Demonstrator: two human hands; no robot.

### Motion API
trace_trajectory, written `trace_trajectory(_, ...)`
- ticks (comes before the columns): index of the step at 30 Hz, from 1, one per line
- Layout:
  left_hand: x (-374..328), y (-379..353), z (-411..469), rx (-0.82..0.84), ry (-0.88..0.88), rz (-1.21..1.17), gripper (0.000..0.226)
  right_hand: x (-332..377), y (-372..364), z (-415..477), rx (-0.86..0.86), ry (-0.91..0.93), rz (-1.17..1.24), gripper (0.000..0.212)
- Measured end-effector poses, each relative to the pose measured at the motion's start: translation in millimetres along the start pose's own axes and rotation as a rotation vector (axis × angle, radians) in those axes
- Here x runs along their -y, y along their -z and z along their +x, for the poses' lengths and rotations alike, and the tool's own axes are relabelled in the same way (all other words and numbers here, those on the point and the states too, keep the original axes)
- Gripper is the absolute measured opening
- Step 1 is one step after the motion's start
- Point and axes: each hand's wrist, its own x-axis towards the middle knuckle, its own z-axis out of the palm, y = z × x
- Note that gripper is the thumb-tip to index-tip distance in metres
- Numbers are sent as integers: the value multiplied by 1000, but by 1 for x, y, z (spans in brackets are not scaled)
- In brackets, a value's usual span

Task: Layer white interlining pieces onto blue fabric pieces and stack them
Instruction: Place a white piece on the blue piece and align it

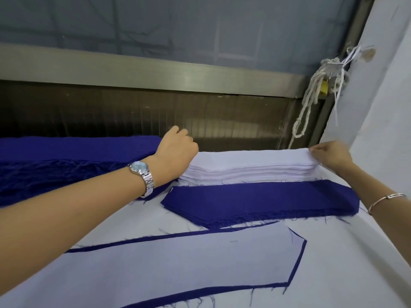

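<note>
Interlining stack behind the blue stack: right hand pinches its top ply, left hand curls at the far end, grip hidden; clinging plies could lift together.

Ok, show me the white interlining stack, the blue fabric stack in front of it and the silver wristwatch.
white interlining stack (244,160): head view, top sheet.
blue fabric stack (255,196): head view, top piece's middle.
silver wristwatch (139,167): head view, dial.

The left hand wore a silver link-band watch with a pale blue dial; the right hand, a thin metal bangle.
</note>
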Motion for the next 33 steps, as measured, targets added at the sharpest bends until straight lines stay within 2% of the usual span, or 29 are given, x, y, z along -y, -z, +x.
trace_trajectory(6, 5, -8, 18, 75, 84, -275, 26, 2, -6, 9, 8, -4, -151, 26)
trace_trajectory(13, 14, -15, 24, 97, 132, -520, 20, -1, -8, 11, -4, 11, -182, 28)
trace_trajectory(19, 14, -17, 26, 126, 130, -517, 19, -1, -12, 11, -78, 71, -162, 17)
trace_trajectory(23, 17, -19, 26, 139, 133, -486, 28, -3, -12, 12, -95, 76, -117, 6)
trace_trajectory(29, 19, -21, 26, 166, 130, -534, 44, -12, -10, 12, -136, 80, 4, 36)
trace_trajectory(33, 19, -19, 25, 192, 112, -567, 39, -21, -6, 11, -140, 84, 17, 17)
